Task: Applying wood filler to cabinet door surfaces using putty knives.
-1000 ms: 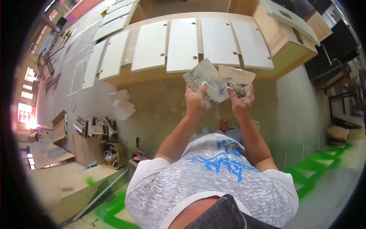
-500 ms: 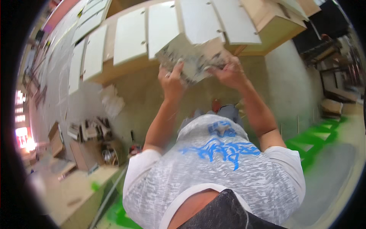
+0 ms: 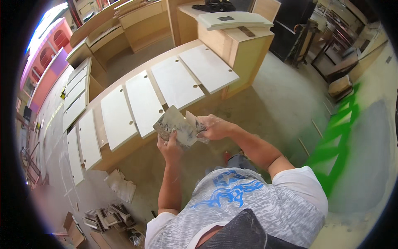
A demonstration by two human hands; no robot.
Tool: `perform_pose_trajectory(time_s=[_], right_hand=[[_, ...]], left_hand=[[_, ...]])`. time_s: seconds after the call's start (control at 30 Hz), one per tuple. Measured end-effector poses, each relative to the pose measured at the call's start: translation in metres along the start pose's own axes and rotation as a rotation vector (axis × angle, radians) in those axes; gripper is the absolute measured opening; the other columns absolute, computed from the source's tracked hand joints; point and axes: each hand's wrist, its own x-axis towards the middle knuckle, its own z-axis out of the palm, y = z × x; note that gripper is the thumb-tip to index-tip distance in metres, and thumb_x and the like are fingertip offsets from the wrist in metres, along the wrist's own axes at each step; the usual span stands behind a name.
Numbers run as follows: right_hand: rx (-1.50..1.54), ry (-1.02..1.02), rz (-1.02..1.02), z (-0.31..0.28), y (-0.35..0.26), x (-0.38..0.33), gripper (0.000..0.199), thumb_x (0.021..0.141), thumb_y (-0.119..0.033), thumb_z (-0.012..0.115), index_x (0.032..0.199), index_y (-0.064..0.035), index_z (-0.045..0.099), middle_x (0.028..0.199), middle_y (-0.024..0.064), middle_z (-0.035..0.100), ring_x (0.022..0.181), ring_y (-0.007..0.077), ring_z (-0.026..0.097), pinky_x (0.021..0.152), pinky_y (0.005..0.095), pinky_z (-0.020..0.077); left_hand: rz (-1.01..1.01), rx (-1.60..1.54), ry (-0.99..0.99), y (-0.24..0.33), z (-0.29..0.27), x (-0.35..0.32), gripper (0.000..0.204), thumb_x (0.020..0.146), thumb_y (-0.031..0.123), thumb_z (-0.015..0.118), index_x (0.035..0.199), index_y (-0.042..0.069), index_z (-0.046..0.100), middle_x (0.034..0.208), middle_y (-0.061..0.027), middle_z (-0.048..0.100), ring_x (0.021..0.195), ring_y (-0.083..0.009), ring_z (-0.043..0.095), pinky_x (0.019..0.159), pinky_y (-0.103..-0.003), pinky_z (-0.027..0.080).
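In front of my chest, over the bench's near edge, my left hand [image 3: 169,147] is closed on a flat grey plate [image 3: 173,121] with dark smudges. Its thumb lies on the upper face. My right hand [image 3: 215,126] pinches a smaller beige flat piece [image 3: 191,119], also stained, against the plate's right side. The two pieces overlap or touch; I cannot tell which. Whether they are scrapers or sheets of some other kind does not show. Just beyond them lie white door panels [image 3: 143,103], each with small round holes near one long edge.
The panels rest side by side on a long wooden bench [image 3: 120,153]. A wooden cabinet [image 3: 248,54] with a white board [image 3: 234,20] on top stands at the far right. On the floor at left lie crumpled sheets [image 3: 121,185] and stacked wood offcuts [image 3: 108,218]. Green paint [image 3: 338,139] marks the right.
My view has turned and shifted, so more of the bench and cabinet shows. Both hands sit lower in view, and the smaller piece has drawn closer in beside the plate.
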Motion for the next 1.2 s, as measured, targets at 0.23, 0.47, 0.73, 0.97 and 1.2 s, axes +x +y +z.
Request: perform_pose_trajectory(time_s=[0.23,0.47,0.73,0.97,1.2], right_hand=[[0.036,0.451,0.015,0.016,0.003,-0.018,0.024,0.075,-0.012,0.059,0.095,0.0009,0.052,0.081,0.0193,0.06,0.076,0.0333,0.059,0.065,0.0366,0.046],[0.006,0.082,0.15,0.001,-0.01,-0.027,0.026,0.075,-0.012,0.06,0.097,-0.0011,0.053,0.086,0.0179,0.061,0.08,0.0327,0.059,0.07,0.0356,0.0461],[-0.041,-0.079,0.147,0.011,-0.003,-0.028,0.03,0.075,-0.014,0.06,0.101,-0.0007,0.053,0.083,0.0181,0.061,0.076,0.0303,0.06,0.068,0.0344,0.0458],[0.072,0.113,0.04,0.023,-0.001,-0.034,0.029,0.077,-0.013,0.059,0.102,-0.0009,0.052,0.081,0.0172,0.062,0.075,0.0297,0.06,0.065,0.0335,0.0454],[0.111,-0.197,0.209,0.009,0.02,-0.025,0.025,0.082,-0.022,0.056,0.095,-0.0007,0.055,0.079,0.0098,0.061,0.073,0.0199,0.058,0.063,0.033,0.0445]], left_hand=[[-0.071,-0.044,0.03,-0.012,0.016,-0.001,0.029,0.077,0.0,0.054,0.104,-0.004,0.046,0.095,-0.0106,0.055,0.083,-0.0162,0.054,0.072,-0.028,0.045],[-0.072,0.0,-0.04,0.007,0.009,-0.012,0.03,0.075,-0.002,0.054,0.104,-0.004,0.047,0.094,-0.0096,0.056,0.081,-0.0148,0.055,0.073,-0.027,0.044],[0.007,0.237,-0.052,0.008,-0.001,-0.018,0.023,0.076,0.002,0.057,0.099,-0.003,0.051,0.089,-0.0073,0.058,0.078,-0.0115,0.054,0.07,-0.024,0.044],[0.022,0.155,-0.039,0.011,-0.009,-0.028,0.023,0.077,0.004,0.06,0.098,-0.002,0.05,0.088,-0.0067,0.059,0.075,-0.0108,0.054,0.068,-0.024,0.044],[-0.028,-0.037,0.035,0.006,-0.021,-0.028,0.029,0.078,0.004,0.057,0.105,-0.002,0.047,0.096,-0.0102,0.057,0.082,-0.017,0.056,0.075,-0.031,0.046]])
